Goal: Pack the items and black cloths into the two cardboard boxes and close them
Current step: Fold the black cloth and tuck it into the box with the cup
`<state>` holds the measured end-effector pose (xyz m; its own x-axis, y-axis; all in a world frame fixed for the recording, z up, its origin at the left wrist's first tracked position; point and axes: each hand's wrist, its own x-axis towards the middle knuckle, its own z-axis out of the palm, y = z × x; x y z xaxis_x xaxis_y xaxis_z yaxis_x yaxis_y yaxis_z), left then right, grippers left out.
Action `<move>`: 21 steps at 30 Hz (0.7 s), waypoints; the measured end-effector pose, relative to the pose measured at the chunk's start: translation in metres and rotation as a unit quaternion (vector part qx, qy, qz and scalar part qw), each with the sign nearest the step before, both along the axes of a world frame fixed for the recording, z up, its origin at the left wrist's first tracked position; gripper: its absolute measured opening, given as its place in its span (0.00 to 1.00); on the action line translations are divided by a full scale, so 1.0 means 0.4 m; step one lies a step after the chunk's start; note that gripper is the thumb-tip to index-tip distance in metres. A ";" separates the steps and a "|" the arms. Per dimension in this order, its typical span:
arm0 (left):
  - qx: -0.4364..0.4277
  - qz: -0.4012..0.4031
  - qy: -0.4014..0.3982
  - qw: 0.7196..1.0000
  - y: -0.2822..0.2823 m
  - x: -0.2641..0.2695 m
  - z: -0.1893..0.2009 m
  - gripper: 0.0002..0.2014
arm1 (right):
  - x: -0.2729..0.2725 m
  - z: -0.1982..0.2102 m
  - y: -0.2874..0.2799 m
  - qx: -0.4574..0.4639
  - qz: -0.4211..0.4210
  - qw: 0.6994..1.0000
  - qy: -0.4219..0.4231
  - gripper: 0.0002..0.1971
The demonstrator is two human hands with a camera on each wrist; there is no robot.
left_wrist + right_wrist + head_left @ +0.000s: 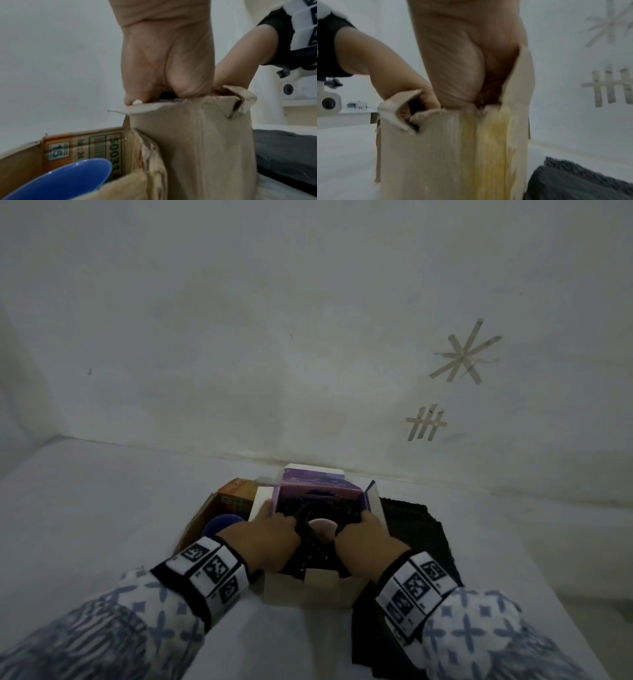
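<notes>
A pale cardboard box [308, 587] with a purple inner lining stands open in front of me. A black cloth [318, 508] fills it, and a pink rounded item [322, 530] shows through a gap in the middle. My left hand [282, 523] reaches into the box's left side, fingers curled down into the cloth. My right hand [358, 523] does the same on the right side. In the wrist views the left hand [168, 67] and right hand [462, 60] dip behind the box wall [197, 142], which hides the fingertips.
A second, brown cardboard box [197, 522] stands open just left of the first, with a blue bowl [219, 525] inside. A pile of black cloths [414, 522] lies on the white table to the right, close to the wall behind.
</notes>
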<state>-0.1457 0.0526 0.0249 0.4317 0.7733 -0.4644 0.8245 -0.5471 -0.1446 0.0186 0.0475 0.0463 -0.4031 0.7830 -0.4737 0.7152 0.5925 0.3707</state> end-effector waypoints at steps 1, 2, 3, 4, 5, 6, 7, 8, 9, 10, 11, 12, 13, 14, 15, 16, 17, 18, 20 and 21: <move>0.035 -0.001 0.003 0.999 -0.005 0.007 -0.010 0.17 | 0.002 -0.007 -0.006 -0.009 -0.006 1.000 -0.010 0.11; 0.070 0.005 -0.008 0.997 -0.008 0.010 -0.020 0.21 | 0.005 -0.009 -0.006 -0.012 -0.013 1.000 -0.004 0.09; 0.099 0.010 -0.027 0.995 -0.007 0.011 -0.027 0.23 | 0.009 -0.004 -0.003 -0.017 -0.026 0.999 0.014 0.10; 0.117 0.010 -0.044 0.992 -0.007 0.011 -0.030 0.25 | 0.014 0.007 0.001 -0.027 -0.045 0.998 0.043 0.12; 0.123 0.010 -0.057 0.991 -0.004 0.010 -0.029 0.26 | 0.018 0.016 0.009 -0.036 -0.067 0.994 0.081 0.13; 0.116 0.009 -0.064 0.991 -0.002 0.007 -0.022 0.25 | 0.019 0.029 0.014 -0.036 -0.084 0.989 0.116 0.14; 0.099 0.006 -0.067 0.993 -0.002 0.005 -0.012 0.22 | 0.020 0.033 0.017 -0.031 -0.090 0.987 0.130 0.15; 0.079 0.006 -0.072 0.994 -0.003 0.003 -0.003 0.16 | 0.017 0.034 0.015 -0.017 -0.082 0.988 0.128 0.14; 0.058 0.013 -0.080 0.995 -0.004 0.001 0.003 0.12 | 0.015 0.027 0.009 -0.003 -0.073 0.991 0.112 0.13; 0.037 0.022 -0.086 0.995 -0.003 -0.001 0.006 0.09 | 0.015 0.010 0.004 0.005 -0.068 0.993 0.093 0.13; 0.018 0.029 -0.078 0.996 -0.002 -0.003 0.003 0.09 | 0.015 -0.008 -0.001 0.009 -0.070 0.994 0.078 0.13; 0.006 0.030 -0.061 0.998 -0.002 -0.004 -0.003 0.10 | 0.014 -0.025 -0.005 0.010 -0.077 0.994 0.071 0.13; -0.001 0.026 -0.041 0.999 -0.001 -0.004 -0.011 0.11 | 0.014 -0.035 -0.005 0.013 -0.083 0.994 0.067 0.13; -0.005 0.023 -0.026 0.999 0.000 -0.002 -0.019 0.12 | 0.015 -0.041 -0.004 0.015 -0.087 0.994 0.063 0.13; -0.013 0.022 -0.018 1.000 0.002 -0.001 -0.028 0.13 | 0.017 -0.043 -0.004 0.010 -0.096 0.994 0.060 0.13; -0.026 0.028 -0.015 0.999 0.004 0.001 -0.034 0.13 | 0.021 -0.041 -0.004 -0.001 -0.108 0.992 0.065 0.12; -0.039 0.040 -0.020 0.998 0.007 0.004 -0.035 0.14 | 0.026 -0.034 -0.002 -0.017 -0.121 0.990 0.075 0.12; -0.043 0.048 -0.031 0.997 0.012 0.006 -0.033 0.15 | 0.037 -0.024 0.005 -0.024 -0.126 0.986 0.103 0.13; -0.008 0.040 -0.046 0.998 0.019 0.013 -0.021 0.15 | 0.075 0.002 0.026 0.003 -0.152 0.959 0.239 0.16; 0.029 0.033 -0.053 0.998 0.020 0.021 -0.011 0.16 | 0.104 0.019 0.035 0.044 -0.186 0.921 0.339 0.16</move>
